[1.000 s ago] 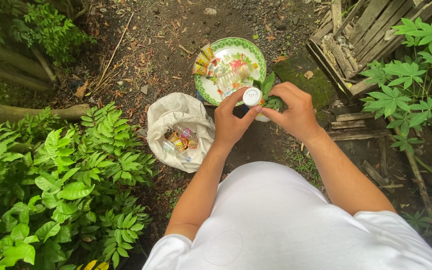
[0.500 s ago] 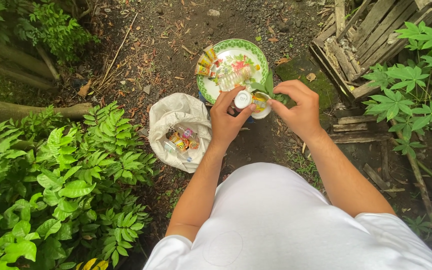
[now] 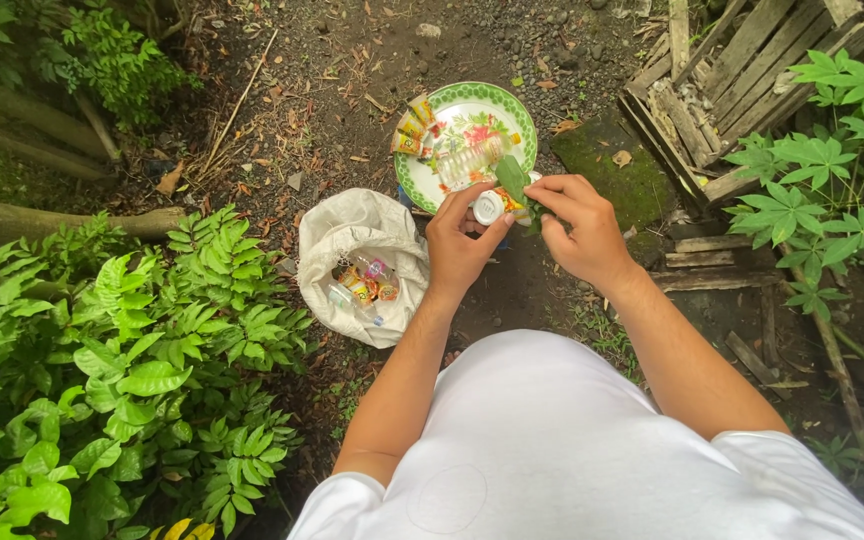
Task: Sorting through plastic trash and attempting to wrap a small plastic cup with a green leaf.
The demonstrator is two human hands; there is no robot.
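My left hand (image 3: 457,243) grips a small white cup (image 3: 489,207) held on its side, its round base facing me. My right hand (image 3: 574,225) pinches green leaves (image 3: 513,180) at the cup's mouth, right beside the left hand. Both hands are just below a green-rimmed floral plate (image 3: 512,108) on the ground, which carries a clear plastic bottle (image 3: 468,157) and small orange packets (image 3: 410,125). To the left lies an open white sack (image 3: 350,225) with more packets and a bottle inside.
Dirt ground with dry leaves lies around the plate. A broken wooden crate (image 3: 727,70) sits at upper right beside leafy plants (image 3: 817,150). Dense green bushes (image 3: 122,360) fill the left, with a log (image 3: 42,225) behind them.
The cup has tilted from base-up to lying sideways in my left hand. My right hand has brought the leaves from beside the cup up to its mouth.
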